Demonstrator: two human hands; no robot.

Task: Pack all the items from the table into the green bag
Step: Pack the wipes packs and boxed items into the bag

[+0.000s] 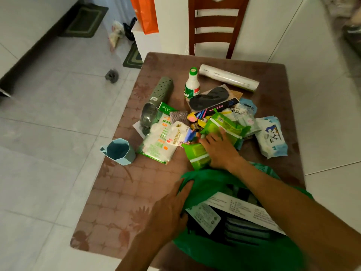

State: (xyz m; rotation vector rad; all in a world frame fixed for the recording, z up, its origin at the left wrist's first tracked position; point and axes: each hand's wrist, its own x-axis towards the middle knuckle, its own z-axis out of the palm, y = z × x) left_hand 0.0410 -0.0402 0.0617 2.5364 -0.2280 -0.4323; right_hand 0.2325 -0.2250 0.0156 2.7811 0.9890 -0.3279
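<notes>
The green bag [207,182] lies open at the table's near edge, with papers and dark striped items inside. My left hand [172,210] grips its left rim. My right hand [218,149] reaches over the bag and rests on two lime-green packets [197,155], fingers closing on them. Behind them lies a pile: a white packet of cotton pads [158,141], a salt bag [178,132], a black insole [211,97], a white-and-green bottle [192,85], a wipes pack [271,136], a film roll [228,78], a grey perforated tube [160,94] and a blue cup [119,151].
The brown table [121,202] has a patterned cover. A wooden chair [216,26] stands at its far side. An orange bag [145,14] hangs at a white cabinet. Mats and small bags lie on the tiled floor at the left.
</notes>
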